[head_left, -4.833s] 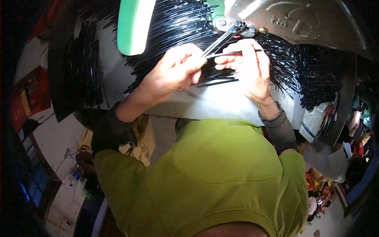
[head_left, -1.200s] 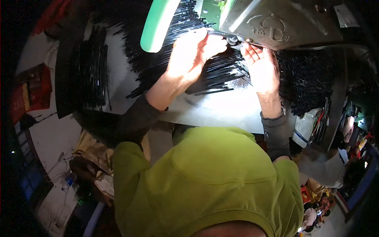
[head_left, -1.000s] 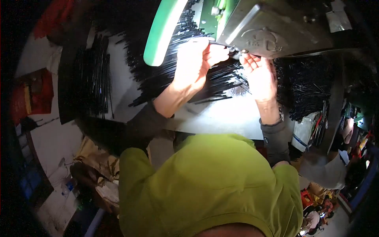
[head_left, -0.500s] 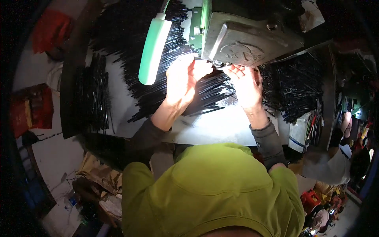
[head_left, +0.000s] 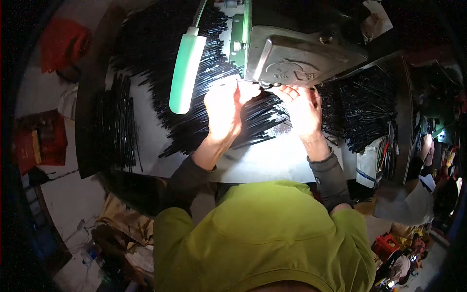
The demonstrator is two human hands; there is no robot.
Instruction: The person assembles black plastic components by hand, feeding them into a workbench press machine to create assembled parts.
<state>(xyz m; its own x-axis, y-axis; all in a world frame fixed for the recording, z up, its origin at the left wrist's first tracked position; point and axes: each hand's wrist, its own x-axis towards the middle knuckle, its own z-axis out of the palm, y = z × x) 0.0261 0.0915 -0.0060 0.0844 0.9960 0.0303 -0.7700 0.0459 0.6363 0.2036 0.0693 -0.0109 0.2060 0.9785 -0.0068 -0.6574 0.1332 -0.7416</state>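
Note:
My left hand (head_left: 226, 109) lies palm down on a pile of thin black strips (head_left: 253, 121) on the pale metal table (head_left: 272, 163), fingers reaching under the head of a grey-green sewing machine (head_left: 296, 56). My right hand (head_left: 301, 104) rests on the same strips just right of it, fingers curled at the machine's underside. Whether either hand pinches a strip is hidden by the machine head and glare.
A mint-green lamp (head_left: 186, 70) hangs over the table at the left of my hands. Heaps of black strips (head_left: 160, 44) fill the table's back, with a bundle of strips (head_left: 116, 124) at the left and a right-hand heap (head_left: 362, 109). Clutter surrounds the table on the floor.
Both hands have slid forward from the open table to under the machine head; the view has tilted so more of the machine shows.

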